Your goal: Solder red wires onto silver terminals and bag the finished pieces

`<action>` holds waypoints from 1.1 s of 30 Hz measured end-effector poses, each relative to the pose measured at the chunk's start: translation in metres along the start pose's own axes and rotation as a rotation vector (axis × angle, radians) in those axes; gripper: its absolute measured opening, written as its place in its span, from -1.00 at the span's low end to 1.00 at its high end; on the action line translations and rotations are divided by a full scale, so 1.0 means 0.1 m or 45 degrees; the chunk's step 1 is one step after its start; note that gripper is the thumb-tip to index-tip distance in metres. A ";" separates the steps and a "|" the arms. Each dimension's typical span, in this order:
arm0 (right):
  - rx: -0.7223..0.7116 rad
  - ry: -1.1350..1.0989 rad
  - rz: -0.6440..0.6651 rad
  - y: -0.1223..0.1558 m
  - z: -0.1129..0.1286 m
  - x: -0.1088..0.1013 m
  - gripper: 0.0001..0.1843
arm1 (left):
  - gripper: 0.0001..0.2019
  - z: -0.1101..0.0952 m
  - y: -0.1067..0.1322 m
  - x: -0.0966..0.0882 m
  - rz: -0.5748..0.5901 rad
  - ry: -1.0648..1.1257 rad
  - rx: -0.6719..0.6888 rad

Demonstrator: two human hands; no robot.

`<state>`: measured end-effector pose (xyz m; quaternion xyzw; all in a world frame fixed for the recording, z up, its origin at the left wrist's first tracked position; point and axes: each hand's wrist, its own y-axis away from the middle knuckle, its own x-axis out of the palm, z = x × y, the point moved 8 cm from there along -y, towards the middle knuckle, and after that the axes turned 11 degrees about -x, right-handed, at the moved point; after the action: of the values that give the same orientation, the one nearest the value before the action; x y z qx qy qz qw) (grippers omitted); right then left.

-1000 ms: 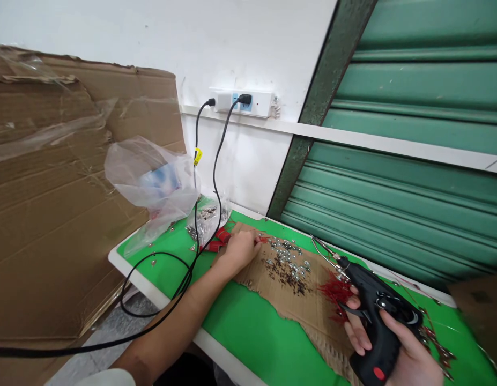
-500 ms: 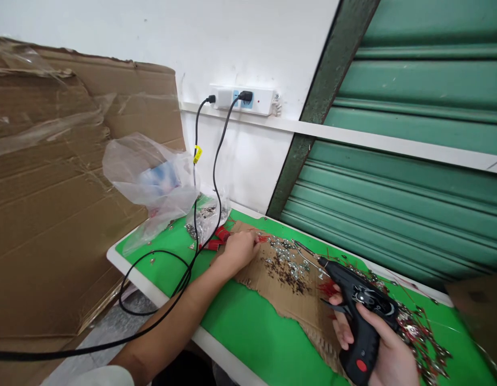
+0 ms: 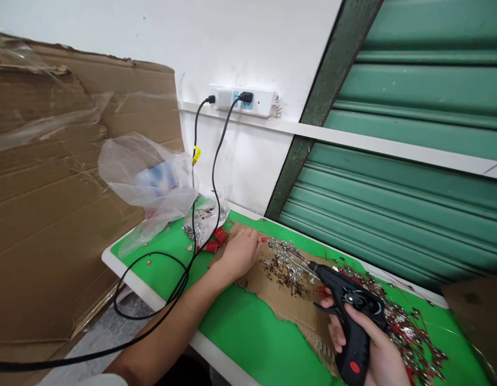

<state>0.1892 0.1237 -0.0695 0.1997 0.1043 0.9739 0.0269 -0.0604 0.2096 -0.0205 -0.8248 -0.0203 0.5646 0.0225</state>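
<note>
My right hand point(image 3: 369, 332) is wrapped round the black grip of a soldering gun point(image 3: 348, 300), a finger by its trigger. The gun's thin metal tip and bent feed tube point left, over small shiny metal pieces point(image 3: 290, 260) on a torn cardboard sheet point(image 3: 268, 300). At the sheet's far left end, my left hand point(image 3: 242, 249) is closed with its fingertips pinched round thin red wire point(image 3: 264, 239). The gun's tip lies close to the right of these fingers. Dark specks point(image 3: 286, 276) are scattered over the cardboard beside the metal pieces.
Bundles of red wire point(image 3: 211, 246) and a clear bag of metal parts point(image 3: 208, 214) lie behind my left hand. Wired metal pieces point(image 3: 409, 332) are heaped at right. Black cables point(image 3: 187, 273) cross my left forearm from a wall socket point(image 3: 248, 101). A large cardboard box point(image 3: 71, 214) stands left.
The soldering gun in my right hand has moved left, its tip nearer my left fingers. My left hand stays almost in place, still pinching the red wire.
</note>
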 end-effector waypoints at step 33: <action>0.282 0.328 0.006 0.06 -0.18 0.19 -0.60 | -0.89 0.11 0.09 0.11 0.336 0.006 0.064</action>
<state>0.1649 0.1158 -0.0768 0.0752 0.2132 0.9740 -0.0111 -0.0666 0.2019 -0.0355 -0.8208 0.1024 0.5611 -0.0313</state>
